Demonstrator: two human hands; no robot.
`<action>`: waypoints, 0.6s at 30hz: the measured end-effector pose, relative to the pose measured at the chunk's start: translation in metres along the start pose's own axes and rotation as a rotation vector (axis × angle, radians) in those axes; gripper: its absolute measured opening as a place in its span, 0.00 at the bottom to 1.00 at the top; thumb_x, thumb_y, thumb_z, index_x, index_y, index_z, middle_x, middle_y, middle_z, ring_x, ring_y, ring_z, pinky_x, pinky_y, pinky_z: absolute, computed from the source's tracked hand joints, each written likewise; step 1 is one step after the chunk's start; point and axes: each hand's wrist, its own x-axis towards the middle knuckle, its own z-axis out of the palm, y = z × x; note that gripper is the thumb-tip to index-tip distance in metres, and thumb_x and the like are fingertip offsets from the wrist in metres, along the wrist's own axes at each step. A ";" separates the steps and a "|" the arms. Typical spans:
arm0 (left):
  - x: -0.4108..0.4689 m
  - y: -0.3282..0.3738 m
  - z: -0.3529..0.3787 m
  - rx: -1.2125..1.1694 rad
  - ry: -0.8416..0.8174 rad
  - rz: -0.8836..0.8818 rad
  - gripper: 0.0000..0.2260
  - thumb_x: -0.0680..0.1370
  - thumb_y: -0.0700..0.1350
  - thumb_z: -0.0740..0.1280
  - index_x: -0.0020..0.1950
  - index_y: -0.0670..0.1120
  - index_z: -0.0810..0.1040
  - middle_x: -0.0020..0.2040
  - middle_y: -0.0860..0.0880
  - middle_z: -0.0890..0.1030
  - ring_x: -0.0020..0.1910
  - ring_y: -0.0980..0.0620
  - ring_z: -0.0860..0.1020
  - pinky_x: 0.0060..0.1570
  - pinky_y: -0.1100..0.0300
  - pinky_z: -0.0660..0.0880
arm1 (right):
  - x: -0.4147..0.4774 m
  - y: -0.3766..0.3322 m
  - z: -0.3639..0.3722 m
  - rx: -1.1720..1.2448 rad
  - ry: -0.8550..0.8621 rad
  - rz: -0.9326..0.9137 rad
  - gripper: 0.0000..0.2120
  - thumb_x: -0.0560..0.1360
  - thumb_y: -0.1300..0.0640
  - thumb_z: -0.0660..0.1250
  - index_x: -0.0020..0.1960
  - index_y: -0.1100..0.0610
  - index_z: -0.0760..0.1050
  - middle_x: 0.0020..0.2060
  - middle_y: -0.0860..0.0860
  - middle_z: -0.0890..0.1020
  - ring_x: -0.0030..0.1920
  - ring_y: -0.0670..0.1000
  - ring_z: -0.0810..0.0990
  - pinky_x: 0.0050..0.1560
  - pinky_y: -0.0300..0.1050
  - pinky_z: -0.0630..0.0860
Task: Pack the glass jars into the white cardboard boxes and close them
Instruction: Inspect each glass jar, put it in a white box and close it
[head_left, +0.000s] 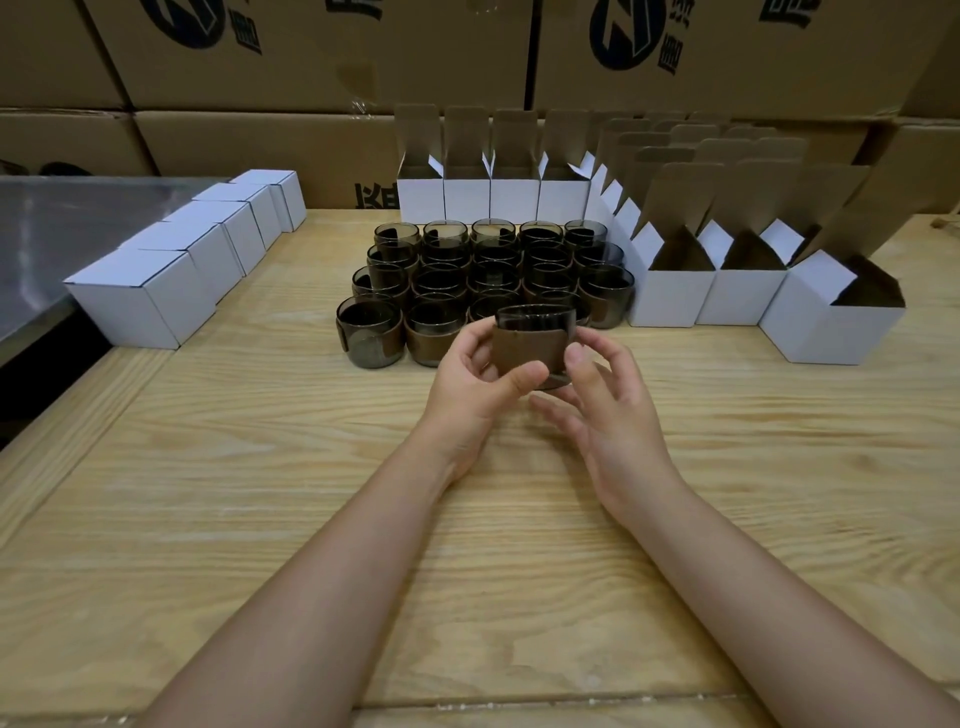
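Your left hand (478, 384) grips one glass jar (530, 340), held just above the surface (260, 467). Your right hand (608, 410) lies loose beside it, thumb on its side, fingers straight underneath. You're mid-pick, I'd say. Behind it the unpacked jars (483, 280) stand clustered. Next, carry it right to the open white boxes (831, 327), lower it in upright and fold the flaps shut. Closed boxes (156, 291) line the left.

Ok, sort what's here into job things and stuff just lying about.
Job: jar held in left hand, right hand touching it; other jars; open boxes; closed boxes.
Lying about: brown cartons behind; metal top at left.
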 end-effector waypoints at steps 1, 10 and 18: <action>-0.001 -0.001 0.001 0.027 0.001 0.016 0.57 0.45 0.60 0.84 0.67 0.38 0.68 0.59 0.40 0.79 0.57 0.48 0.79 0.58 0.55 0.76 | 0.000 0.001 0.000 0.024 -0.020 -0.003 0.25 0.62 0.45 0.71 0.57 0.50 0.72 0.55 0.55 0.81 0.53 0.54 0.83 0.48 0.45 0.80; 0.001 0.000 0.001 -0.074 -0.058 -0.053 0.46 0.49 0.55 0.85 0.61 0.45 0.69 0.63 0.42 0.75 0.60 0.50 0.77 0.55 0.61 0.76 | 0.007 -0.002 -0.011 0.360 -0.074 0.188 0.20 0.73 0.51 0.64 0.60 0.61 0.75 0.55 0.63 0.81 0.53 0.56 0.82 0.55 0.46 0.80; -0.002 -0.004 0.000 0.150 -0.130 -0.039 0.30 0.65 0.40 0.76 0.66 0.40 0.73 0.61 0.41 0.80 0.62 0.46 0.78 0.64 0.49 0.73 | 0.013 0.000 -0.016 0.440 -0.078 0.261 0.18 0.82 0.56 0.53 0.65 0.65 0.72 0.57 0.64 0.80 0.57 0.59 0.79 0.57 0.49 0.77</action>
